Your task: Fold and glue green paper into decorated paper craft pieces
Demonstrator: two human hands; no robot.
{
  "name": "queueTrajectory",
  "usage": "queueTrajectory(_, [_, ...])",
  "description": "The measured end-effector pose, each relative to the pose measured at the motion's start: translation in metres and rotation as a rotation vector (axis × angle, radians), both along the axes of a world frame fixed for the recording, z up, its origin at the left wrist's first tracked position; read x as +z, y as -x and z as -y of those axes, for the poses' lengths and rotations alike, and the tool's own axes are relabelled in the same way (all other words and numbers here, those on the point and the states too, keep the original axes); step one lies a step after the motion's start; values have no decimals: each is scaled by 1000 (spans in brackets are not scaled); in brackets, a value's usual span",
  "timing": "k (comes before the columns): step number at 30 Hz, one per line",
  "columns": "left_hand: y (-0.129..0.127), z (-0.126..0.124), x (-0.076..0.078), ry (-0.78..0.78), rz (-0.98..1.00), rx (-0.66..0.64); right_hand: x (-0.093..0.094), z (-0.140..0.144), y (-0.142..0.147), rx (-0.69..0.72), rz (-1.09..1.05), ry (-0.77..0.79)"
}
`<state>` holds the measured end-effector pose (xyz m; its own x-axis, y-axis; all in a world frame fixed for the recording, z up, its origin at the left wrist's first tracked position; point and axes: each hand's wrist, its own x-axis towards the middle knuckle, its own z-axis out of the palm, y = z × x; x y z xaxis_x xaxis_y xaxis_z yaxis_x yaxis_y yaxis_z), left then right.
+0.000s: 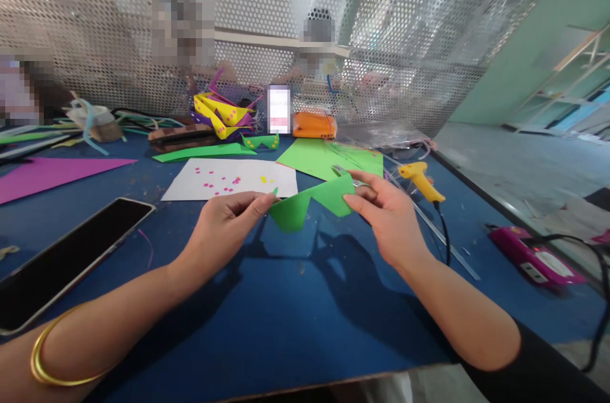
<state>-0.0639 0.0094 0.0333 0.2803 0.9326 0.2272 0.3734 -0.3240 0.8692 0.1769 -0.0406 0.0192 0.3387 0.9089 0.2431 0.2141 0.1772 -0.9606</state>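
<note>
My left hand [227,217] pinches the left end of a green paper piece [309,203], held above the blue table [295,314]. My right hand [381,212] grips the right end of the same green piece, and a pair of scissors [344,173] shows just above its fingers; whether that hand also holds them I cannot tell. The paper sags in a zigzag between both hands. A gold bangle [52,352] circles my left forearm.
A white sheet with pink and yellow bits [229,179] and a green sheet [324,158] lie beyond. A yellow glue gun [422,179] and a pink device [534,257] sit right, a dark phone [71,257] left. Other people work behind a perforated screen [333,28].
</note>
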Motion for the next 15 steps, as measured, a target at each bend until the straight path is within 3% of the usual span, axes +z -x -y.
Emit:
queueTrajectory(4, [2, 5, 2, -280, 7, 67, 6, 6, 4, 102, 135, -59])
queueTrajectory(7, [2, 11, 2, -368, -62, -84, 7, 12, 12, 192, 216, -74])
queueTrajectory(11, [-2, 20, -1, -238, -150, -272, 3, 16, 19, 307, 233, -76])
queueTrajectory(15, [-3, 20, 3, -2, -11, -201, 2, 12, 13, 268, 195, -119])
